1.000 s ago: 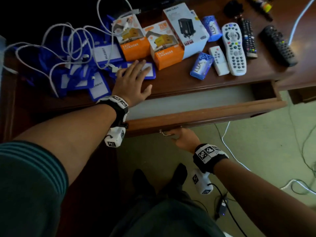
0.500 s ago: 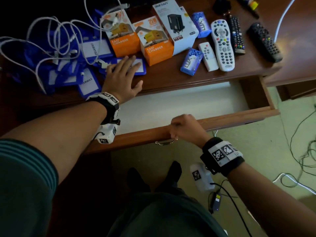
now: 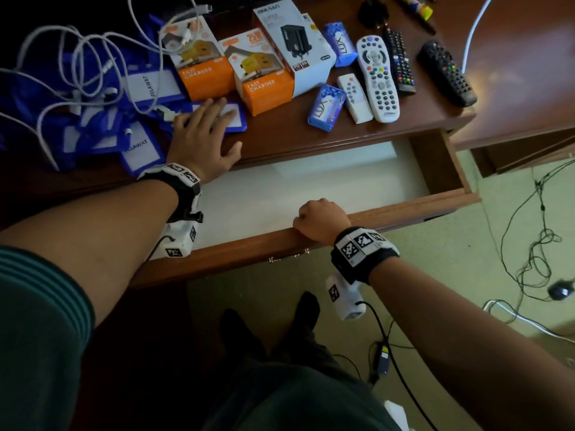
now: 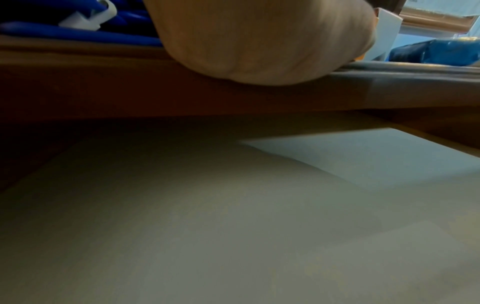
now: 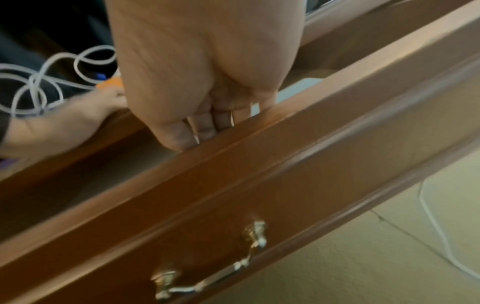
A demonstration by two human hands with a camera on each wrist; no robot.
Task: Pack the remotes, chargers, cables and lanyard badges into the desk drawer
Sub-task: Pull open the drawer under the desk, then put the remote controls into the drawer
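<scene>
Gripping the top edge of the drawer point(image 3: 367, 209) front, the right hand point(image 3: 322, 220) curls its fingers point(image 5: 205, 128) over the wood above the brass handle point(image 5: 207, 265). The left hand point(image 3: 203, 135) lies flat and relaxed on the worktop point(image 3: 311, 141) behind the drawer, fingers on a blue badge point(image 3: 231, 118). Cables point(image 3: 77, 66), charger boxes point(image 3: 264, 73) and remotes point(image 3: 378, 79) sit further back on the worktop.

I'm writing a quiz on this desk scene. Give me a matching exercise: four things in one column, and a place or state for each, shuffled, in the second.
Things:
1. left hand
2. right hand
3. large white remote control
4. wooden desk drawer

States:
A. pulled open
B. lies between a small white remote and a black remote
C. grips the drawer's front edge
D. rests flat on a blue badge

Pairs: 1-D, 2-C, 3-B, 4-A
</scene>
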